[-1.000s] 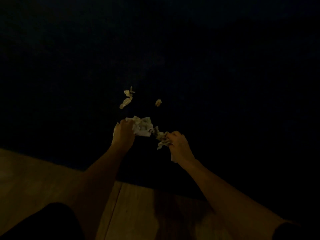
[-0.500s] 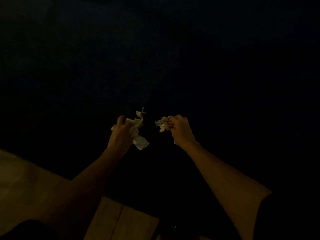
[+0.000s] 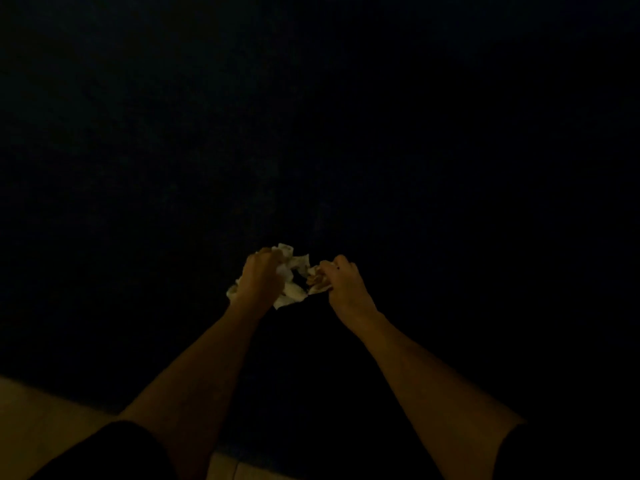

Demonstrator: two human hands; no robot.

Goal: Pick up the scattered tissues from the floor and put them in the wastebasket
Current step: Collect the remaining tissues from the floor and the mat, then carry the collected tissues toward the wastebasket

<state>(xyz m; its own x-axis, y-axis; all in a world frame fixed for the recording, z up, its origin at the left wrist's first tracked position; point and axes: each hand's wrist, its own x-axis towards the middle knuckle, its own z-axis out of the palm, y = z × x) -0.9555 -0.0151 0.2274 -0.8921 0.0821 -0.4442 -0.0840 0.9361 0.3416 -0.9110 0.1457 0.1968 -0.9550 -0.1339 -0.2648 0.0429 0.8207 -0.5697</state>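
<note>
I see very dim light, so most colours are muted. The tissues (image 3: pixel 292 268) in my left hand (image 3: pixel 259 278) read white to cream, plain, with no print. The wad (image 3: pixel 317 282) in my right hand (image 3: pixel 346 289) looks cream with tan patches. My sleeves (image 3: pixel 104 452) are black. The floor (image 3: pixel 41 420) is pale tan; the ground beyond is near-black.

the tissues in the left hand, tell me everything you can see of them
The tissues in the left hand are a crumpled wad of thin, pale, off-white paper, creased and folded on itself. The left hand is closed around it, held out in front of the person over a very dark area. Loose corners stick out above the knuckles, to the right and below the hand, and a small bit shows at its left edge. Its right edge comes close to the smaller wad in the right hand; contact is unclear.
</note>
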